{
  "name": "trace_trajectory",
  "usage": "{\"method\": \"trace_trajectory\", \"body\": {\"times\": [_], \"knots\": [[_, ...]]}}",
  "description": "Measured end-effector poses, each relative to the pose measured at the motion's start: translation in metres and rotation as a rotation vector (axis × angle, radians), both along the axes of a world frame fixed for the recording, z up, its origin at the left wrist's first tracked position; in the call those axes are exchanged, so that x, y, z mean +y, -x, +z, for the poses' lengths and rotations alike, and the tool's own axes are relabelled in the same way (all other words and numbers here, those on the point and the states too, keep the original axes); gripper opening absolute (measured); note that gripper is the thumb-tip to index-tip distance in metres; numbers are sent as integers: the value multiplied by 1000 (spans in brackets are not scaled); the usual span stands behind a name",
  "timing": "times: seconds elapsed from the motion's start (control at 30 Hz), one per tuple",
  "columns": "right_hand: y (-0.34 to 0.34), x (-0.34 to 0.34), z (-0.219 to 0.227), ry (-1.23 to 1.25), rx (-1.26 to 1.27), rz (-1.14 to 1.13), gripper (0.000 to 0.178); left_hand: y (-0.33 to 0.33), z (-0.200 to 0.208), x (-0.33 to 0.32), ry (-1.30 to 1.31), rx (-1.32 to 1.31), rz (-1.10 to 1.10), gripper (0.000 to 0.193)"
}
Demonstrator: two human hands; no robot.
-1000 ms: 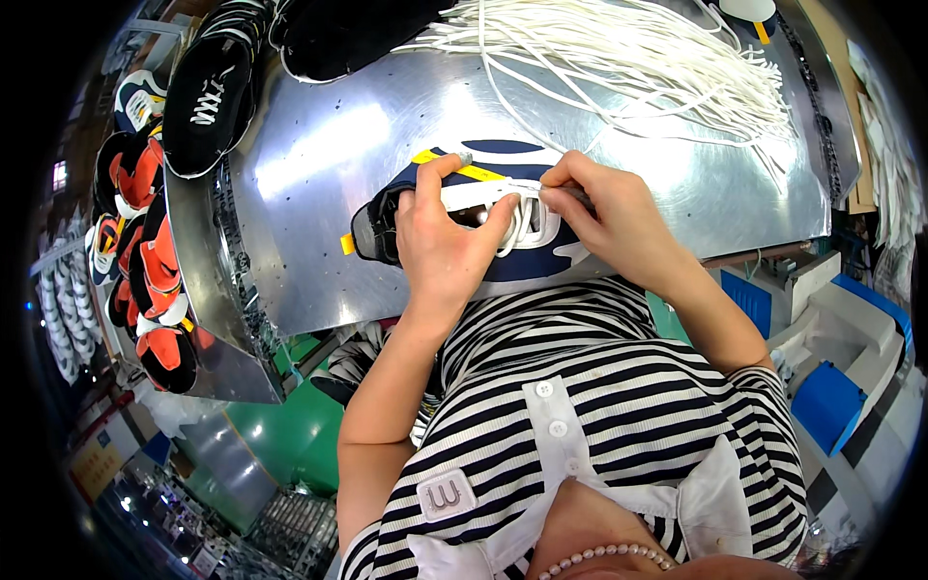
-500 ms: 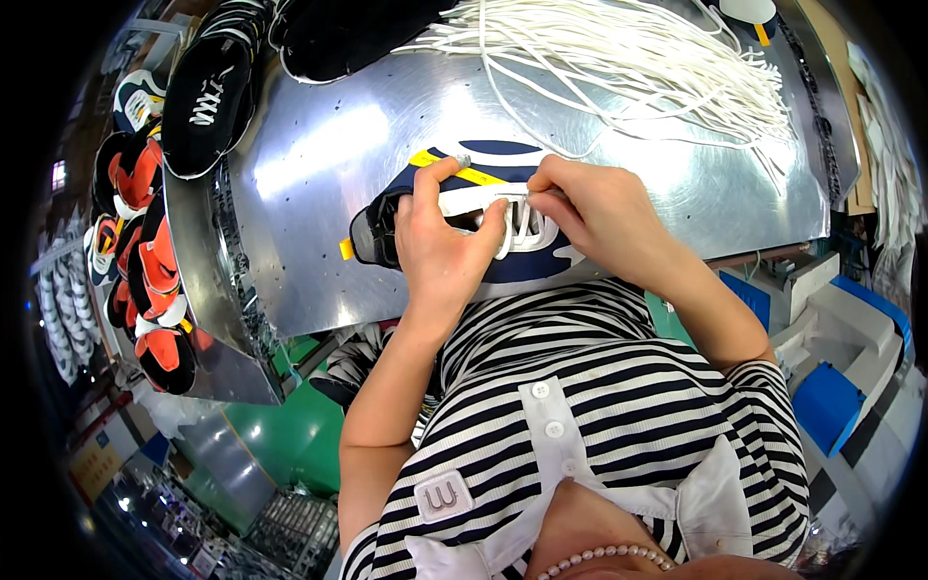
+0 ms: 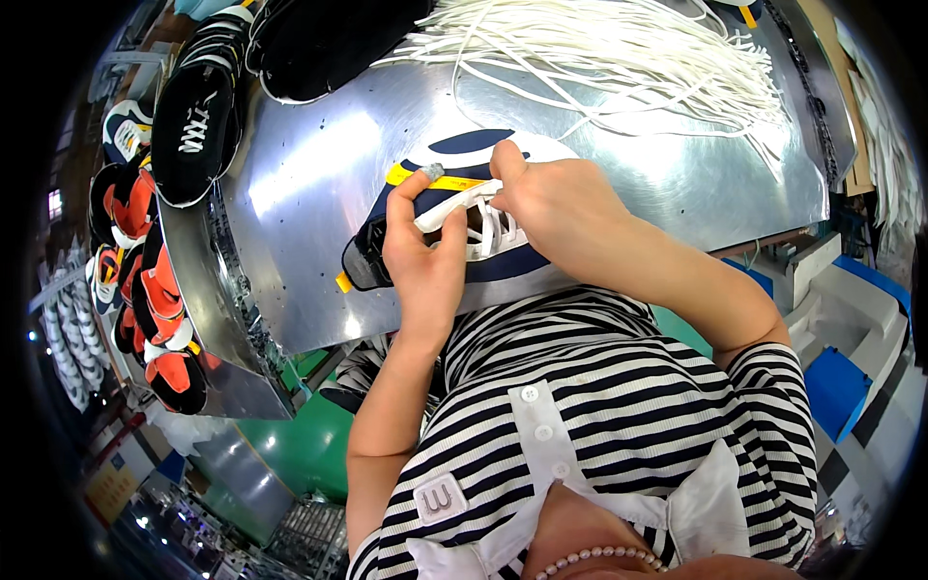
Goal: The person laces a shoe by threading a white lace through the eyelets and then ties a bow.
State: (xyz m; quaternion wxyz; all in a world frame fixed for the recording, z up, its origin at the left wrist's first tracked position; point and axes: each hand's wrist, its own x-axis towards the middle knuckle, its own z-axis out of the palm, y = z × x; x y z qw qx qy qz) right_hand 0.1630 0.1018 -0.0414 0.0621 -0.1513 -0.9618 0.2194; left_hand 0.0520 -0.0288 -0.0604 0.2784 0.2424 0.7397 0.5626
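A navy and white sneaker (image 3: pixel 507 265) with a yellow stripe lies on its side on the metal table, its toe pointing right. White shoelace (image 3: pixel 496 232) crosses its opening in several rows. My left hand (image 3: pixel 420 266) grips the upper edge of the white eyelet flap, thumb inside the opening and a finger with a grey wrapped tip outside, by the yellow stripe. Over the eyelets, my right hand (image 3: pixel 565 198) is closed in a pinch on the shoelace; its fingertips partly cover the lace end and the toe side of the shoe.
Loose white laces (image 3: pixel 609 63) spread in a big bundle across the far side of the metal table (image 3: pixel 319 251). Black shoes (image 3: pixel 198 126) stand at the far left. Past the left edge hang several orange and black shoes (image 3: pixel 159 271). A grey and blue plastic bin (image 3: pixel 841 338) is at the right.
The sneaker and both hands have shifted slightly left in view. My right hand has turned over, its back now covering more of the laces and eyelets. My left hand keeps its grip.
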Motion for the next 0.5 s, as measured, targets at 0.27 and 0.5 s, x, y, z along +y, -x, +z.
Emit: {"method": "trace_trajectory", "body": {"times": [0.27,0.5], "knots": [[14,-9,-30,-20,112,-53,29,-9,-12,5,73,268,-66,36],[-24,5,6,302,155,-190,18,2,-7,7,55,56,-157,49]]}}
